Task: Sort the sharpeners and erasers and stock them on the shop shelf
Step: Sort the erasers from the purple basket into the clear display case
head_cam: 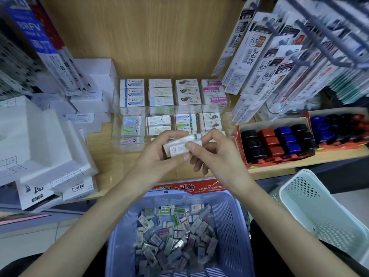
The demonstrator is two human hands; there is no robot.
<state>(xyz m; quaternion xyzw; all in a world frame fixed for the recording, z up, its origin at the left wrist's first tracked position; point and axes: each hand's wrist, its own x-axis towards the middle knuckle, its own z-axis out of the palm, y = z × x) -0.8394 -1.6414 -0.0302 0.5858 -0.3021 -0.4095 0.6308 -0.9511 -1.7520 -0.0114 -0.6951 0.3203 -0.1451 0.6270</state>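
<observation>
My left hand (159, 156) grips a small stack of white wrapped erasers (178, 147) over the front of the wooden shelf (111, 162). My right hand (215, 154) pinches the right end of the same stack with thumb and forefinger. Just behind them stands a clear acrylic organiser (119, 144) with rows of sorted erasers in several compartments. Below my hands a purple plastic basket (229, 226) holds several loose wrapped erasers (173, 236). Black, red and blue sharpeners (277, 142) fill a red cardboard tray at the right.
White refill boxes (46, 148) are stacked on the shelf's left side. Hanging pen-refill packs (259, 62) crowd the right. A second tray of blue and red items (339, 126) sits far right. A pale green basket (319, 208) stands at the lower right. A red eraser carton (191, 187) edges the shelf front.
</observation>
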